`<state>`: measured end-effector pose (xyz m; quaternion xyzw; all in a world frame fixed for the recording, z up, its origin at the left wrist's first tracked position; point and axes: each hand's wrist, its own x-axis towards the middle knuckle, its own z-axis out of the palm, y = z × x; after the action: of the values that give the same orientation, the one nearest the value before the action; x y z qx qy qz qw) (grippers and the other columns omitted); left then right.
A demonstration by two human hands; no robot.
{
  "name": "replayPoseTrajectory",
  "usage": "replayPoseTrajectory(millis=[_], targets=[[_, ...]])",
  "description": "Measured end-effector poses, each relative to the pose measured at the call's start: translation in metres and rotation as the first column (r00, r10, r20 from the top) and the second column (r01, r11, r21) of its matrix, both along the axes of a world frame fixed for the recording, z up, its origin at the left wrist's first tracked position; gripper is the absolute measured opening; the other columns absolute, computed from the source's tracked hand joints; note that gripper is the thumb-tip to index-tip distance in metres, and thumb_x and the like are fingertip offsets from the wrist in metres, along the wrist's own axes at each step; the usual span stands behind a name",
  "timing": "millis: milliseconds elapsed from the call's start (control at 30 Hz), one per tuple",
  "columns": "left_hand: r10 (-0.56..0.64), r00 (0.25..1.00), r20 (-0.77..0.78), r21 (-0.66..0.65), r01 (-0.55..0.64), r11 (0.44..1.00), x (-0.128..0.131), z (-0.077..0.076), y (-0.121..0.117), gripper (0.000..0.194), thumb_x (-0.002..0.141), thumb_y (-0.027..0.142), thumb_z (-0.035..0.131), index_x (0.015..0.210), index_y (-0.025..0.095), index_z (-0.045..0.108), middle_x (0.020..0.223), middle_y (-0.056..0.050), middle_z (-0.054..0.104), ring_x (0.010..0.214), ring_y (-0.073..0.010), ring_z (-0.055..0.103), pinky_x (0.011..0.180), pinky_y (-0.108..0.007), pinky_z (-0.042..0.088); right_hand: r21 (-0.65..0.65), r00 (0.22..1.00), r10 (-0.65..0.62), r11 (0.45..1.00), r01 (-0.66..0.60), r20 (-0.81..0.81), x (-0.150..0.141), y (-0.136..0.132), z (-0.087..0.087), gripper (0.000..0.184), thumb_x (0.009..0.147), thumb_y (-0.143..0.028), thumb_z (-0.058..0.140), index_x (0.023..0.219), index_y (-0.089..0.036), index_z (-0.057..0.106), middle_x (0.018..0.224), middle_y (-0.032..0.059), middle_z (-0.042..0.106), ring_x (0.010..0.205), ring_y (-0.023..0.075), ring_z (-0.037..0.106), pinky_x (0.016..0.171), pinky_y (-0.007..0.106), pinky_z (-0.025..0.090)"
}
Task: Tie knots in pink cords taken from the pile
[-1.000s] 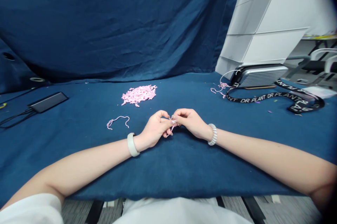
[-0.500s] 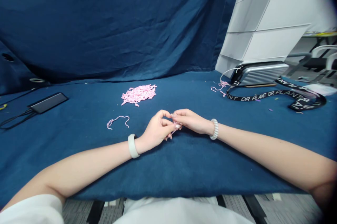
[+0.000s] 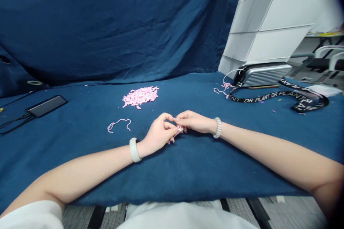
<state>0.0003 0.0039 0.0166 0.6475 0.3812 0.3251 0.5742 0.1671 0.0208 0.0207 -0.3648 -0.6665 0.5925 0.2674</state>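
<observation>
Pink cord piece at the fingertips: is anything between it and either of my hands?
Nothing visible stands in the way. The left hand and right hand meet at the pink cord piece, both pinching it at their fingertips, above the blue cloth.

From my remote feed this reads as an office workroom: a navy cloth-covered table (image 3: 188, 182), a black-and-white office chair (image 3: 321, 63) at two o'clock, grey striped carpet (image 3: 236, 211) at six.

A black lanyard strap (image 3: 268, 96) bears the words "DR PLANT", repeated along its length in white capital letters.
</observation>
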Motion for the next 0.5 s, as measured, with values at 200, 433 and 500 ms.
replayPoseTrajectory(millis=[200,433,500], targets=[[0.005,1.0,-0.002,0.012,-0.005,1.0,-0.0003,-0.0043,0.0015,0.041,0.065,0.044,0.065,0.086,0.024,0.038,0.05,0.008,0.057,0.038,-0.0049,0.047,0.034,-0.012,0.037,-0.041,0.998,-0.022,0.999,0.02,-0.052,0.0028,0.0032,-0.0026,0.04,0.073,-0.045,0.057,0.06,-0.009,0.049,0.052,-0.001,0.049,0.047,0.0021,0.041,0.047,0.015,0.031],[0.022,1.0,0.015,0.008,-0.023,1.0,0.0001,-0.0051,0.0014,0.045,0.064,0.044,0.065,0.083,0.026,0.029,0.056,0.007,0.059,0.039,-0.006,0.047,0.033,-0.012,0.035,-0.007,0.999,-0.031,0.999,0.031,-0.014,0.0016,0.0017,-0.0016,0.042,0.074,-0.048,0.055,0.06,-0.009,0.05,0.052,-0.0015,0.048,0.046,0.0019,0.04,0.047,0.016,0.032],[0.01,1.0,0.002,0.008,-0.01,1.0,0.0002,-0.0038,0.0008,0.045,0.064,0.045,0.065,0.083,0.026,0.029,0.054,0.008,0.058,0.039,-0.0061,0.047,0.034,-0.012,0.036,0.01,1.0,-0.027,1.0,0.027,0.007,0.0013,0.0011,-0.0019,0.042,0.073,-0.048,0.056,0.06,-0.009,0.05,0.052,-0.0017,0.047,0.047,0.0018,0.04,0.048,0.016,0.031]])
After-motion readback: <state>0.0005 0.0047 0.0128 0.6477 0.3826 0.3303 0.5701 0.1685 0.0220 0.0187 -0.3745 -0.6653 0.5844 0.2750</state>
